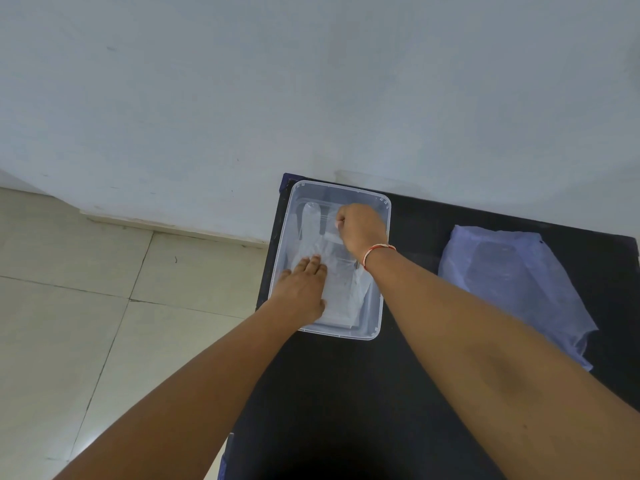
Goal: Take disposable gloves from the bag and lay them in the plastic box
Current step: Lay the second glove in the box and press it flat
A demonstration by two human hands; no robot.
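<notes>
A clear plastic box (377,306) stands at the far left of a black table (363,393). Inside it lies a thin transparent glove (341,289), flat, its fingers pointing to the far end. My left hand (304,289) rests flat, fingers together, on the glove's near left part. My right hand (360,228) is curled over the far part of the box and pinches one finger of the glove between thumb and forefinger. The bag (512,285), pale blue and translucent, lies flat to the right of the box.
A pale wall rises directly behind the table. Light floor tiles (86,289) lie to the left, beyond the table's left edge. Black tabletop shows between box and bag and in front of the box.
</notes>
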